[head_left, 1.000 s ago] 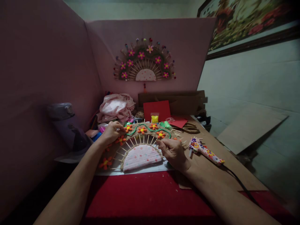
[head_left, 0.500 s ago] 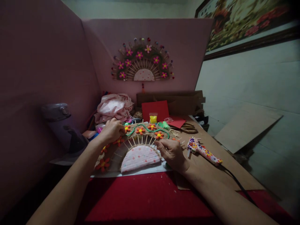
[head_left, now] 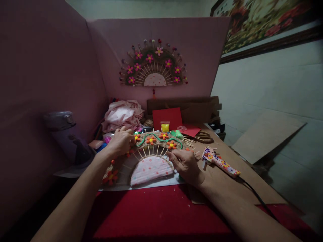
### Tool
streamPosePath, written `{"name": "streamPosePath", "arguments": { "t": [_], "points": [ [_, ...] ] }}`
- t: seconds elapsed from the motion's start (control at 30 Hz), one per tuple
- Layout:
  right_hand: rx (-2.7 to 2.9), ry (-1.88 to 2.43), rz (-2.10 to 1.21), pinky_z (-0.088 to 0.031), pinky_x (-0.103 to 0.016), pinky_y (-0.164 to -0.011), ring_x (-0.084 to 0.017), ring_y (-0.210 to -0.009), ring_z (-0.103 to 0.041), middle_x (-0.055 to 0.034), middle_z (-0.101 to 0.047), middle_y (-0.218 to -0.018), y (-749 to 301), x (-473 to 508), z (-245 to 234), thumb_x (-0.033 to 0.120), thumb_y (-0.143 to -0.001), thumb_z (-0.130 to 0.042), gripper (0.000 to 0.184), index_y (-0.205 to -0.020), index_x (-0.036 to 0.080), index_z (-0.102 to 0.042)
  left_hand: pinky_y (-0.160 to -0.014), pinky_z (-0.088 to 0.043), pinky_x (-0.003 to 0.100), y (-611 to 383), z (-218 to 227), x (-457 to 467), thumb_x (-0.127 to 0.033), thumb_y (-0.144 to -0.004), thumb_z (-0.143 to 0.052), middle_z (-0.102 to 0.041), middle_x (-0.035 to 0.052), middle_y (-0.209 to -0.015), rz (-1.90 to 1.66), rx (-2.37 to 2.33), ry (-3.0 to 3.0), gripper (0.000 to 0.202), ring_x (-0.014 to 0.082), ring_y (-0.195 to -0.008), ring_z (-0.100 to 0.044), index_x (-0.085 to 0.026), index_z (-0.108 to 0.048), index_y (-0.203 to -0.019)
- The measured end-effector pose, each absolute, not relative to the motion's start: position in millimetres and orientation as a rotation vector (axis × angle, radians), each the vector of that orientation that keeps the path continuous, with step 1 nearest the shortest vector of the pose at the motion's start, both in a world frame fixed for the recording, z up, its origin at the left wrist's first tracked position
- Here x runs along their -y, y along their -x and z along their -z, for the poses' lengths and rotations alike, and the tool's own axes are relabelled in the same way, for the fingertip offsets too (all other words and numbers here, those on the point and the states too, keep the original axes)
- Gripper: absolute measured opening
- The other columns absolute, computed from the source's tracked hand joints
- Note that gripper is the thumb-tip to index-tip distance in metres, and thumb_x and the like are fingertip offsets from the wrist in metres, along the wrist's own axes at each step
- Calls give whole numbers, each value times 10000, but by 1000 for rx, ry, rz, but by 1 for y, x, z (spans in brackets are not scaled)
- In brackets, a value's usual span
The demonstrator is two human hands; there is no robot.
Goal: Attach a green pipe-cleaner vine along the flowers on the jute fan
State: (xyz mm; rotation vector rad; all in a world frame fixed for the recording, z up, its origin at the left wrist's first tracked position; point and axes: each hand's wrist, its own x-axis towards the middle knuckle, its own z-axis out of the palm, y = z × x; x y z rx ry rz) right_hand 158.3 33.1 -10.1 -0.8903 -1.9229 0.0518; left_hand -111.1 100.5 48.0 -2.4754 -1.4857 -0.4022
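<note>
Red cloth (head_left: 137, 215) — flower fan (head_left: 151, 170) just beyond | left hand (head_left: 121, 140) bent by green cord's (head_left: 154, 133) end; right hand (head_left: 186, 164) half-curled at fan's right; holds unclear | light, even pressure likely spares sticks (head_left: 144, 152)

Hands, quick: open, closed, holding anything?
Left hand: curled over the orange-flowered fan; can't tell if gripping.
Right hand: curled at the fan's right side; can't tell if holding anything.

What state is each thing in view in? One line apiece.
Near fan: spread, flower-trimmed
Left hand: bent, at near fan's upper left; grip unclear
Right hand: fingers curled, at near fan's right; grip unclear
Upper fan: mounted, spread
Glue gun: lying down, unheld
Bottle: lid shut
Pink cloth: crumpled
</note>
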Motion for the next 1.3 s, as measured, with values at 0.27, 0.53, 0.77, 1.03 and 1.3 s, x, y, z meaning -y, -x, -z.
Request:
{"name": "streamPosePath", "arguments": {
  "t": [0.27, 0.53, 0.77, 1.03, 1.3],
  "points": [
    [1939, 865, -35, -268, -235, -508, -88, -459, -401, 29, -424, -481, -159, -34, 11, 339, -919, -431, 428, -520, 184, -442, -752, -319, 343, 119, -43, -103, -236, -711, -638, -665, 38, -736, 610, 1559, 2476, 117, 219, -807, -465, -258, -728, -639],
    [1952, 875, -3, -265, -245, -516, -94, -464, -397, 20, -450, -482, -159, -32, 10, 328, -923, -420, 432, -515, 188, -448, -753, -304, 359, 104, -41, -98, -194, -704, -611, -660, 37, -741, 537, 1539, 2473, 156, 230, -821, -456, -253, -709, -598],
    [1964, 874, -14, -260, -243, -515, -92, -462, -384, 22, -431, -485, -159, -33, 11, 333, -926, -416, 435, -518, 185, -439, -746, -322, 347, 108, -40, -99, -200, -711, -619, -654, 32, -743, 558, 1539, 2491, 139, 218, -820, -459, -240, -708, -613],
    [1967, 851, -34, -257, -235, -521, -85, -476, -386, 26, -410, -498, -159, -35, 13, 323, -920, -435, 414, -532, 178, -435, -727, -354, 325, 105, -35, -96, -227, -737, -626, -662, 29, -743, 714, 1574, 2463, 105, 206, -807, -478, -221, -703, -665],
    [1978, 872, -41, -249, -240, -526, -84, -478, -372, 30, -398, -499, -159, -33, 13, 321, -922, -425, 414, -534, 179, -417, -718, -343, 332, 99, -31, -94, -225, -742, -616, -674, 22, -769, 639, 1616, 2427, 104, 216, -833, -479, -227, -691, -671]
  ]
}}
